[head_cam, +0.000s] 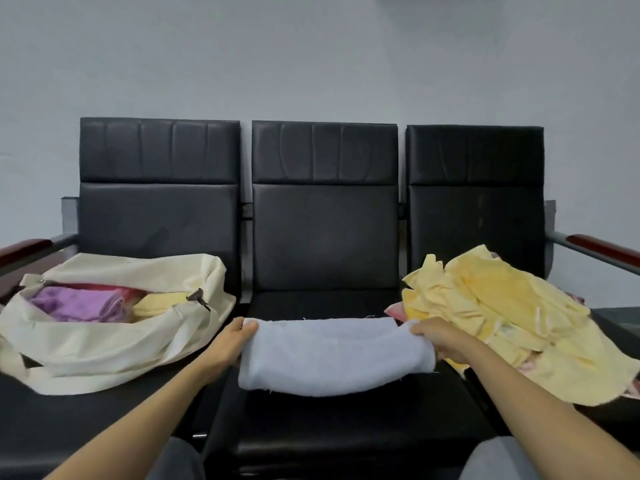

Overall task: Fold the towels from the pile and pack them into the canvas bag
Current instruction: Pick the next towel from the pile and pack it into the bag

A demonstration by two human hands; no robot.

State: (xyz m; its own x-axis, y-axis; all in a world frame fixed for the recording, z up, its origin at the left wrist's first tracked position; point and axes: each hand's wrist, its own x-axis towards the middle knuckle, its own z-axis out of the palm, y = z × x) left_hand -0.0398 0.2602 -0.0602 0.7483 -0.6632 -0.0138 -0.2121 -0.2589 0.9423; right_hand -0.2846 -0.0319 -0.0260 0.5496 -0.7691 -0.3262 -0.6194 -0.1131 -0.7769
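Both hands, left hand (227, 344) and right hand (440, 337), grip the folded blue towel (336, 356) stretched between them.

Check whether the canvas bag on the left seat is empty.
No: a purple towel and a yellow towel lie inside the canvas bag.

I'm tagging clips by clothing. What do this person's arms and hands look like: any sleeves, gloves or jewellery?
The left forearm and right forearm are bare to the frame's edge, no sleeve in view. The left hand and right hand wear no gloves; no watch, bracelet or ring shows.
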